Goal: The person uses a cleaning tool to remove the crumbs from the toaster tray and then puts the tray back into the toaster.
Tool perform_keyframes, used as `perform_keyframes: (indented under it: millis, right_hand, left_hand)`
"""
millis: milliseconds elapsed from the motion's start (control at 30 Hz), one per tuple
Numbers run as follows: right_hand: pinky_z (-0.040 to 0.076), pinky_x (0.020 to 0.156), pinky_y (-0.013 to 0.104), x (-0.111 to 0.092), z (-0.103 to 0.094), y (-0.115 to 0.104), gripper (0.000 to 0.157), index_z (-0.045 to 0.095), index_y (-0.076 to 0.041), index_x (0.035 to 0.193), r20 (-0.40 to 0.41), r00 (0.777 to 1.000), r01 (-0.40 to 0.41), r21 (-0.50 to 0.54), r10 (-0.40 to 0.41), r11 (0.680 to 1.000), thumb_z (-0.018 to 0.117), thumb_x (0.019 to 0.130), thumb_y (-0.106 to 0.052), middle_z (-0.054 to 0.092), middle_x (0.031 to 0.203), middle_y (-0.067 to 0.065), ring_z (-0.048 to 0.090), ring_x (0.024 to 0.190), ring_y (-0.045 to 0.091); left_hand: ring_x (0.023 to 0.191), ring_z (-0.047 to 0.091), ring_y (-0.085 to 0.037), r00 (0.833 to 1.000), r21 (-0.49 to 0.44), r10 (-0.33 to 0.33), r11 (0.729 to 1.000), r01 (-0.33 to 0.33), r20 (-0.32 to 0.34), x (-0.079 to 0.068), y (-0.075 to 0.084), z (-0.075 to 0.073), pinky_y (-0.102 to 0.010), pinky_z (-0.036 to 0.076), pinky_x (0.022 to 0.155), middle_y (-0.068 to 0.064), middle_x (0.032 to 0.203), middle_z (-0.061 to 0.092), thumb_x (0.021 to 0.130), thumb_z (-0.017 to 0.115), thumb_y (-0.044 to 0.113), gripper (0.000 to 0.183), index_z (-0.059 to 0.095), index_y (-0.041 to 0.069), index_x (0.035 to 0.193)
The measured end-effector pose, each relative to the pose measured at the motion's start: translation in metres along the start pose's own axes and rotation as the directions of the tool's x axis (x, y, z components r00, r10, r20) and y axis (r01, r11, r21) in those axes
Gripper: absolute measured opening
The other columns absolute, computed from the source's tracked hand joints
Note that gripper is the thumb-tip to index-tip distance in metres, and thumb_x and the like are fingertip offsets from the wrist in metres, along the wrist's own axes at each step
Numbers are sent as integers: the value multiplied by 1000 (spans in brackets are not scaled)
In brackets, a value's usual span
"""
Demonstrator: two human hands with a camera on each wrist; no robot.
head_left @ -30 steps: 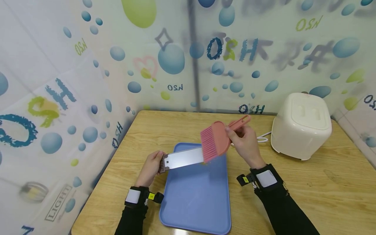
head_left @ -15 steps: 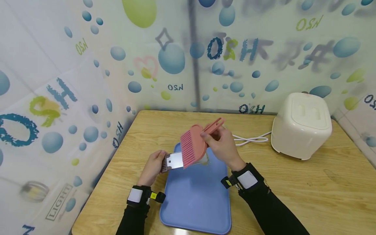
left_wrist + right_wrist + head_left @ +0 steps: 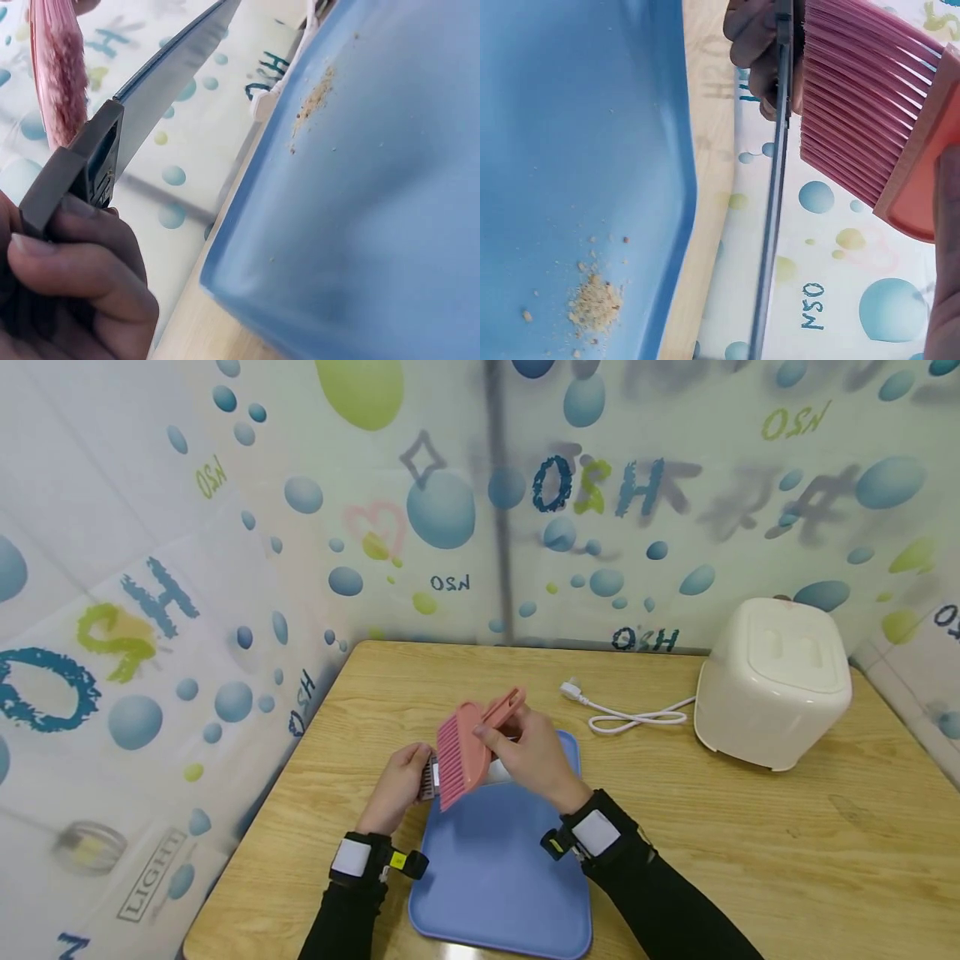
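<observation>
My left hand (image 3: 392, 789) grips the grey end of a toaster crumb tray (image 3: 169, 82), a long flat metal plate held above the blue tray (image 3: 502, 885). In my right hand (image 3: 538, 758) is the handle of a pink brush (image 3: 465, 756). Its bristles (image 3: 862, 97) stand at the crumb tray's face close to the grey end; whether they touch is hard to tell. From the head, brush and right hand cover much of the metal. A small heap of tan crumbs (image 3: 594, 302) lies on the blue tray, with specks scattered around.
A cream toaster (image 3: 776, 681) stands at the right back of the wooden table (image 3: 750, 860). Its white cord (image 3: 637, 718) lies coiled on the wood, the plug toward the blue tray. A patterned curtain (image 3: 450, 443) hangs behind and to the left.
My right hand has carried the brush leftward along the crumb tray, from its far end to near the grey end. The left hand has barely moved. The cord's plug has come into view.
</observation>
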State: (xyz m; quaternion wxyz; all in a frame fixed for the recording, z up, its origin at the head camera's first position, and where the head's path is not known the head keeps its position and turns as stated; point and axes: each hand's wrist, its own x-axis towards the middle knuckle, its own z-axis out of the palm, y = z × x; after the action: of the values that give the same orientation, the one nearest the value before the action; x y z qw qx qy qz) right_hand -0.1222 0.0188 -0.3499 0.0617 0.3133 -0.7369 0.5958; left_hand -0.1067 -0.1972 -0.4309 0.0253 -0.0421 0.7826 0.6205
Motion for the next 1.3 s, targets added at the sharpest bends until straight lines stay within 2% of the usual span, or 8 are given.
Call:
perform_keyframes:
  millis: [133,267,467,633,867,1300]
  right_hand:
    - [51,57,33,-2,5,22,24,54,-4,106,-2,999,-35,4,35,999,60,89,-21,65,85,5,60,70,12]
    - [51,58,30,-5,5,29,26,55,-6,106,-7,999,-52,-3,52,999,60,89,-25,64,87,1,60,72,11]
    - [51,59,32,-9,-1,8,24,54,3,106,-18,1000,-25,-31,24,999,59,89,-13,63,87,9,60,73,16]
    - [50,60,31,-12,-6,-6,23,54,5,105,-30,998,-49,-54,48,997,59,88,-10,63,85,12,59,73,19]
    - [51,60,36,-14,-11,-4,23,53,5,105,-22,998,-64,-34,63,997,58,89,-10,62,86,14,59,73,20]
    - [50,57,31,-18,-24,-1,22,55,5,104,-80,996,-54,-106,46,993,60,87,-8,63,83,10,59,70,17]
  left_hand:
    - [49,39,-16,1000,-6,4,1000,-4,4,1,0,1,-26,31,40,-7,66,47,100,35,31,34,57,7,91]
    - [51,41,-17,1000,-2,4,1000,-4,7,1,-1,1,-26,31,41,-8,68,48,100,35,33,36,57,6,90]
    - [53,42,-17,1000,9,-8,1000,8,-1,0,-1,0,-25,32,42,-9,72,49,100,35,35,38,58,5,93]
    - [53,43,-17,1000,11,-15,1000,15,-8,0,-1,0,-25,32,41,-9,71,49,100,36,34,36,58,6,92]
    - [52,41,-17,1000,5,-6,1000,6,-19,0,-2,0,-25,31,41,-8,70,47,100,36,33,35,57,7,90]
    - [55,43,-19,999,5,-17,1000,17,-31,-3,-3,-3,-26,32,43,-9,72,48,100,36,34,35,58,7,93]
